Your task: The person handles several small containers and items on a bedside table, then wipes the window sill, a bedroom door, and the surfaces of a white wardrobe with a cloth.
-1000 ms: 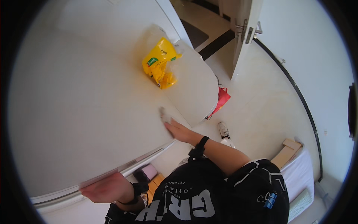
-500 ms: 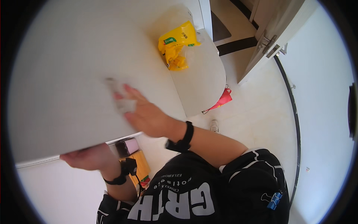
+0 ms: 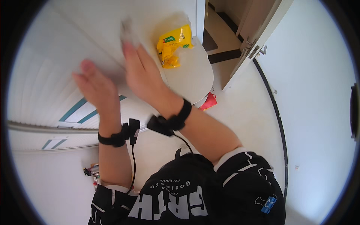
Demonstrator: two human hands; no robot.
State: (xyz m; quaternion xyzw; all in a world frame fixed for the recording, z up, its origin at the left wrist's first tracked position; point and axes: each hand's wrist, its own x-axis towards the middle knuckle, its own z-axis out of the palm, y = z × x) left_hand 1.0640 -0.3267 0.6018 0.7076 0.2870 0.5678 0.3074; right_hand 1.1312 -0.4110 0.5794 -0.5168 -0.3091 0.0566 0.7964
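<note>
My right hand [image 3: 144, 77] is raised in front of a white panel [image 3: 101, 18], fingers stretched upward. At its fingertips is a small, blurred greyish-white wipe [image 3: 126, 30]. To its left, my left hand [image 3: 98, 88] is up with its fingers extended and no object visible in it. Behind the left hand is a ribbed white surface with teal-edged stripes [image 3: 75, 108]. A crumpled yellow plastic pack [image 3: 170, 56] with a green label rests to the right of my right hand, on a rounded white shelf [image 3: 195, 71].
A red bag [image 3: 209, 102] hangs below the shelf. A white door [image 3: 258, 22] with a metal handle [image 3: 257, 48] stands ajar on the right, beside a white wall [image 3: 315, 112]. Several small items [image 3: 92, 170] lie at the lower left. Black cables [image 3: 133, 165] run from my wrist straps.
My left hand has left the white panel's lower edge and risen. My right hand has moved up with the wipe. The view has shifted, and the ribbed, striped surface now shows.
</note>
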